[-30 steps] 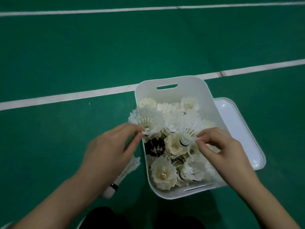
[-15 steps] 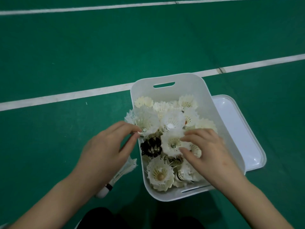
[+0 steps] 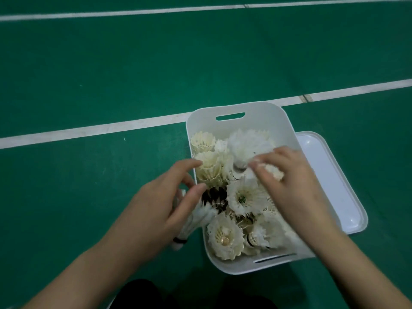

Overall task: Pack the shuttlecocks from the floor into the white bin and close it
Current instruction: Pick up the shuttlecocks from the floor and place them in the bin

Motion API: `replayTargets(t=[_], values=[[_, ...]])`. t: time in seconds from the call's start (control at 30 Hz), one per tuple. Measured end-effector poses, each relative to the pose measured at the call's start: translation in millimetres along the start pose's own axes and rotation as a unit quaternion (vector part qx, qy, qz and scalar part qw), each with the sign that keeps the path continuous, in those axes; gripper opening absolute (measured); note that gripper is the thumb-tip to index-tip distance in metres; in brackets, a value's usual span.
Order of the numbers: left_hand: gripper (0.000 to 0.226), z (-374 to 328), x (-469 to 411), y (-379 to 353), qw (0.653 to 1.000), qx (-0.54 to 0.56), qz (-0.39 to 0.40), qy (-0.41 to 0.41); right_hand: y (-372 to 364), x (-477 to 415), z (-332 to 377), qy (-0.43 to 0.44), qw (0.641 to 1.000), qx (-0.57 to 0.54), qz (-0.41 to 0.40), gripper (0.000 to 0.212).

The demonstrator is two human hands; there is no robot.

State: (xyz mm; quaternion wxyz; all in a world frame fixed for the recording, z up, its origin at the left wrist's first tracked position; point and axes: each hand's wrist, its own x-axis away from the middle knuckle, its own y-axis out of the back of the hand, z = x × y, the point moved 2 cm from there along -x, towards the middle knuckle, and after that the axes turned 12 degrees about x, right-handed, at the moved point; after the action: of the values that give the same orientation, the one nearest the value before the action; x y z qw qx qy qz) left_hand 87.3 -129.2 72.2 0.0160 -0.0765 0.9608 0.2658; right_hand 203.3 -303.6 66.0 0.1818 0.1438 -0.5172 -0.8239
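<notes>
Open bin (image 3: 265, 114) brimful: white, cream shuttlecocks (image 3: 245, 198), one dark.

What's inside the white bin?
A pile of shuttlecocks in the white bin, mostly white or cream, plus one dark shuttlecock. The right hand covers some; lower layers and bin floor are hidden.

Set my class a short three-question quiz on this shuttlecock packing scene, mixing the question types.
1. True or false: the lid sits closed on the white bin.
2. Where is the shuttlecock outside the bin? A) on the lid B) on the floor beside the bin, under the left hand C) beyond the white line
3. Fill in: the odd shuttlecock in the bin is ____ coloured; the others are pale.
Key: 1 false; 2 B; 3 dark.
</notes>
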Motion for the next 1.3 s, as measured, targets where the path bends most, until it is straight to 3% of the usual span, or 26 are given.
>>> replayTargets(t=[0.17,0.37,0.53,0.6,0.67,0.77,0.83,0.9,0.97,1.03,1.13,1.3], values=[[0.028,10,-5,22,0.997,-0.050,-0.043,-0.036,-9,-62,-8,-0.039,0.996,0.084,-0.006,0.034],[0.006,26,-7,25,0.992,-0.093,-0.069,-0.054,-74,-102,-9,-0.057,0.971,0.189,0.138,0.037],[0.012,31,-10,25,0.986,-0.124,-0.082,-0.080,-75,-104,-7,-0.078,0.950,0.223,0.204,0.030],[0.018,32,-12,25,0.984,-0.131,-0.083,-0.089,-56,-93,-1,-0.050,0.972,0.179,0.146,0.038],[0.022,31,-16,23,0.984,-0.122,-0.082,-0.096,-31,-73,13,0.028,0.994,0.053,0.091,0.041],[0.023,27,-24,17,0.986,-0.098,-0.078,-0.110,-10,-38,34,0.116,0.965,-0.098,0.214,0.051],[0.022,23,-27,11,0.987,-0.078,-0.069,-0.119,-16,-24,38,0.144,0.956,-0.081,0.243,0.040],[0.022,19,-26,5,0.989,-0.065,-0.051,-0.120,-23,-17,38,0.157,0.967,-0.054,0.192,0.017],[0.025,19,-23,3,0.992,-0.060,-0.041,-0.099,-21,-19,30,0.126,0.981,-0.056,0.135,0.013],[0.033,24,-21,9,0.995,-0.058,-0.051,-0.061,-15,-29,21,0.070,0.992,-0.031,0.104,0.029],[0.024,36,-24,23,0.995,-0.086,-0.045,0.006,-16,-52,16,0.032,0.996,0.019,0.079,0.035],[0.014,52,-31,25,0.985,-0.148,0.010,0.084,-68,-76,30,0.078,0.971,0.136,0.178,0.033]])
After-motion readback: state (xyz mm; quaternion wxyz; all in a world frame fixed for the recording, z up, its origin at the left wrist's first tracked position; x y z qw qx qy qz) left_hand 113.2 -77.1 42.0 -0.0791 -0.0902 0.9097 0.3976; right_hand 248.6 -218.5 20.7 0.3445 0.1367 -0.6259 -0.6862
